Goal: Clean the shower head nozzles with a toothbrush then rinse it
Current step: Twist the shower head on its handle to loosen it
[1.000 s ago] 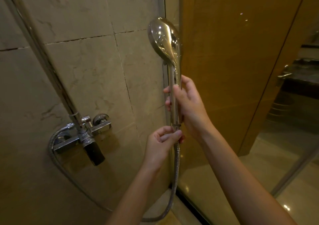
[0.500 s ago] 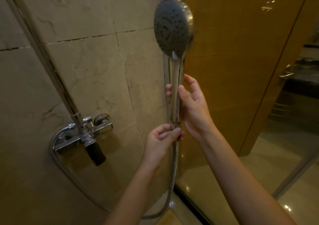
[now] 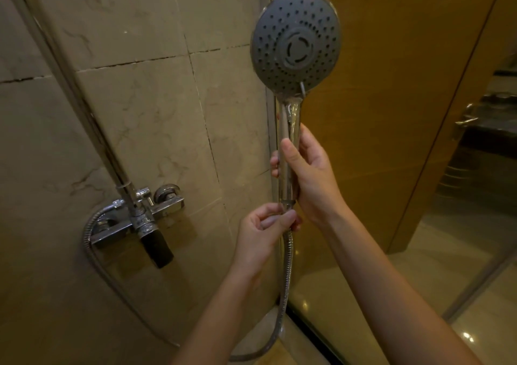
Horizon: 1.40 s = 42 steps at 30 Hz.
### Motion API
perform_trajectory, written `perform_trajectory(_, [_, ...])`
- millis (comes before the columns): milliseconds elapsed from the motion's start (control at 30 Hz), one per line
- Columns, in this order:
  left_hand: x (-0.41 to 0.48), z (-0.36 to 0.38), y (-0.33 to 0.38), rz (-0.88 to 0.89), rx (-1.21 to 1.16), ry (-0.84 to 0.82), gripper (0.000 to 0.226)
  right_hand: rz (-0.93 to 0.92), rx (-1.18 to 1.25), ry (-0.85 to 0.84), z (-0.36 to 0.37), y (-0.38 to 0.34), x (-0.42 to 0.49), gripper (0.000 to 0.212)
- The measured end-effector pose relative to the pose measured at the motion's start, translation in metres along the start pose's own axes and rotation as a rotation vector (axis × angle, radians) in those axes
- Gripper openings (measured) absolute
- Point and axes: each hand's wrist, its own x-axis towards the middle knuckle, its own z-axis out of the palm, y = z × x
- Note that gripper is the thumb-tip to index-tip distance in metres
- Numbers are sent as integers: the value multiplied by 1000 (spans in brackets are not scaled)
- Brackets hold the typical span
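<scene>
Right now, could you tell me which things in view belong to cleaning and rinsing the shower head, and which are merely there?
Job:
shower head
hose
mixer tap
right hand
left hand

Merely there:
riser pipe
glass door
wall tiles

No toothbrush in view.

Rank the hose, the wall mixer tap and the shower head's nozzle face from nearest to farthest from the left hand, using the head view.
From the left hand:
1. Hose: in its grip, hanging straight below.
2. Wall mixer tap: to its left on the tiled wall.
3. Nozzle face: high above, atop the handle that the right hand holds.
</scene>
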Motion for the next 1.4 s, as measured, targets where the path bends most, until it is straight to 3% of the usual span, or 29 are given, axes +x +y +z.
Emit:
perform_trajectory(133, [1,0,1,17,1,5,25,-3,51,29,1,-3,0,40])
perform_trajectory(400, [0,0,1,36,-7,2,27,58,175,-5,1,-6,0,34])
perform_trajectory(600, [-2,3,-4,24,-9,-1,25,64,-44,36,-1,-3,-2,51])
perform_trajectory(800, [-2,1,-7,32,-14,-4,25,18,-59,-28,-7,-6,-3,30])
perform_trajectory(933, [-1,-1,-4,40,-2,-32,25,26,0,-21,-6,-11,-2,57])
perform_trajectory(1400, [-2,-4,-8,26,68,-107,32,115,176,-132,-9,-20,9,38])
